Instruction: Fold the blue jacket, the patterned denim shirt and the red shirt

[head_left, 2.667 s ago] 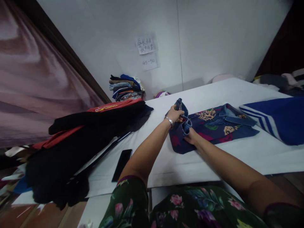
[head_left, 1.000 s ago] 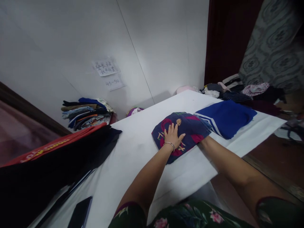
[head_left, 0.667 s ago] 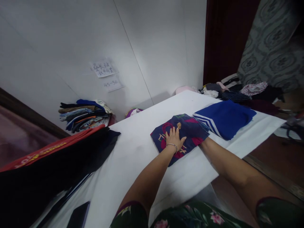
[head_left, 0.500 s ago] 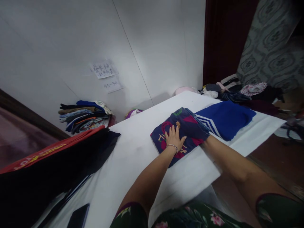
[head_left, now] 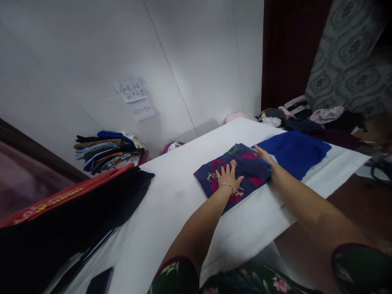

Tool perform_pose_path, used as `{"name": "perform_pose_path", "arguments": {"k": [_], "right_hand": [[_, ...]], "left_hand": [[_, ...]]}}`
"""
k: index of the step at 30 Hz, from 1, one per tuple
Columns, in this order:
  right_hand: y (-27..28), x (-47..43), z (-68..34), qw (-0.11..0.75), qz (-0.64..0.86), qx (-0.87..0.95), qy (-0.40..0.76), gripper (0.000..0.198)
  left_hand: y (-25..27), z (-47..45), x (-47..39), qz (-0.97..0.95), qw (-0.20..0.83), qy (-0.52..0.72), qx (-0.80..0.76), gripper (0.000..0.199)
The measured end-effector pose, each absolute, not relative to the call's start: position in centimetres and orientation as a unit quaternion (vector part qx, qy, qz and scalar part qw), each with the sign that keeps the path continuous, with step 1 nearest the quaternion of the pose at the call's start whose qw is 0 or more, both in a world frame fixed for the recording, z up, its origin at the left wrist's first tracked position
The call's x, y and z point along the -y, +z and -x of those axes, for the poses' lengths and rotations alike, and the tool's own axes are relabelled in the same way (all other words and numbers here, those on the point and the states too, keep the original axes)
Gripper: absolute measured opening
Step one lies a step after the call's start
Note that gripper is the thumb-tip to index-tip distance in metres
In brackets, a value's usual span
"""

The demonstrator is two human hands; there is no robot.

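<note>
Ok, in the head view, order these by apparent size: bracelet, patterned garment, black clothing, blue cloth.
1. Black clothing, cut off by the frame
2. Patterned garment and blue cloth: close, blue partly covered, so unranked
3. Bracelet

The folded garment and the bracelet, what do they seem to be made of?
Garment: matte woven cloth, perhaps cotton; it creases softly, with coloured motifs and a denim-like blue edge. Bracelet: probably polished metal, since it looks thin, smooth and silvery; the small view can't rule out coated plastic.
</note>
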State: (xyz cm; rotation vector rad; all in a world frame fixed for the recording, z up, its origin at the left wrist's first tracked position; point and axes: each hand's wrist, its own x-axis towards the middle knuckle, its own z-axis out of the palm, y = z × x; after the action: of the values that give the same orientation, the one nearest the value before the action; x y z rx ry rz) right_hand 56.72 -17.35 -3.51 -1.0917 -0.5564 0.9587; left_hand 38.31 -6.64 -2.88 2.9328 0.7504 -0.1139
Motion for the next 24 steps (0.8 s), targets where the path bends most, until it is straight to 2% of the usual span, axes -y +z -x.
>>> {"name": "perform_pose_path", "arguments": {"k": [4,7,11,13,17,20,24], "right_hand": [[-1.6,17.8,-59.0,0.581,0.671,0.276,0.369,0.063],[0.2,17.6,-57.9,0.435,0.823,0.316,0.185,0.068],[0.2,16.2,-53.3,0.322,0.805,0.498,-0.011,0.063],[-1.3,15.6,-51.8,0.254,0.796,0.548,-0.030,0.061],[-5.2,15.4,-52.1,0.112,0.860,0.497,0.031,0.066],[-6.6,15.5,-53.0,0.091,0.870,0.484,0.033,0.070],[-6.7,15.4,-52.9,0.090,0.868,0.488,0.025,0.072]], "left_hand": [[-3.2,-38.5,6.6,-0.966,0.060,-0.047,-0.248,0.077],[-3.6,-38.6,6.7,-0.964,0.068,-0.036,-0.253,0.076],[-3.5,-38.8,6.9,-0.963,0.076,-0.030,-0.258,0.075],[-3.0,-38.7,6.7,-0.963,0.087,-0.036,-0.254,0.073],[-1.4,-37.1,4.8,-0.965,0.085,-0.026,-0.247,0.064],[-1.4,-34.7,2.7,-0.946,0.085,-0.008,-0.313,0.065],[-3.2,-32.5,1.0,-0.910,0.152,0.040,-0.385,0.072]]}}
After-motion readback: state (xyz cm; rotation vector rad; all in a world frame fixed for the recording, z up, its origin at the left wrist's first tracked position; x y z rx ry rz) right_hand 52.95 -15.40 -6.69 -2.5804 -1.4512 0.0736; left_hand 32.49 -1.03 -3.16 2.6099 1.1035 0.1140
